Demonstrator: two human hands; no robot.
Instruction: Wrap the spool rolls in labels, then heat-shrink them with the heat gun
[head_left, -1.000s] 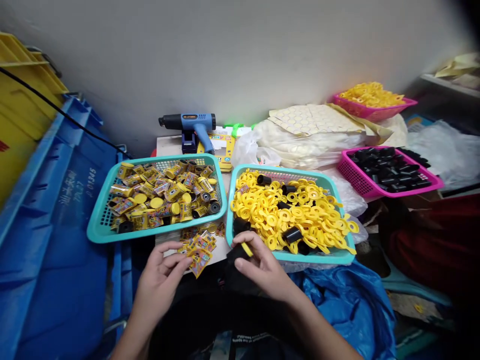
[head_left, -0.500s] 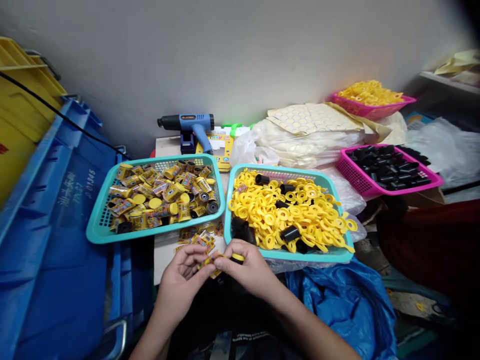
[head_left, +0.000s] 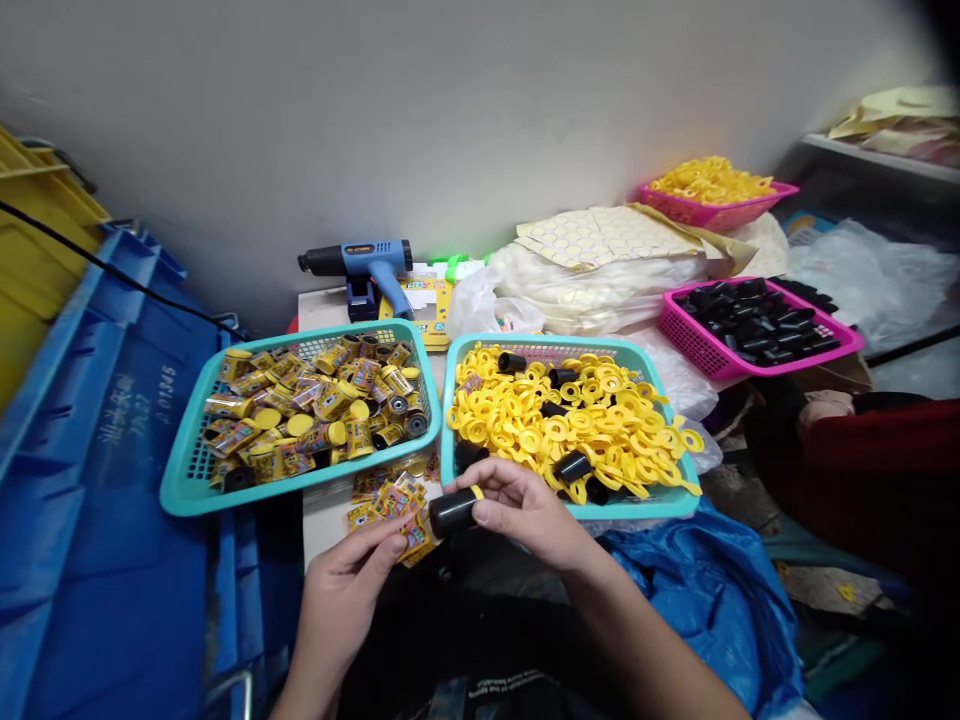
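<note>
My right hand (head_left: 529, 510) grips a black plastic cylinder (head_left: 452, 513) by its yellow-capped end, the black end pointing left. My left hand (head_left: 352, 575) pinches what looks like a printed plastic sleeve (head_left: 415, 535), close against the cylinder's black end; whether the two touch I cannot tell. More printed sleeves (head_left: 375, 503) lie in a pile just behind the fingers. Beyond my right hand, a teal basket (head_left: 679, 505) holds yellow ring-shaped caps (head_left: 555, 430) with several black cylinders among them. Left of it, another teal basket (head_left: 176, 480) is full of sleeved cylinders with yellow caps (head_left: 300, 425).
A blue heat gun (head_left: 375, 258) rests behind the left basket. Pink baskets of black parts (head_left: 851, 345) and yellow parts (head_left: 712, 213) stand at right, near plastic bags (head_left: 600, 285). Blue crates (head_left: 112, 450) line the left; blue sheeting (head_left: 697, 600) hangs front right. Someone's dark red sleeve (head_left: 885, 470) shows at right.
My hands have moved slightly apart. The cylinder in my right hand now shows its black side, turned toward the sleeve in my left. The camera view has shifted a little.
</note>
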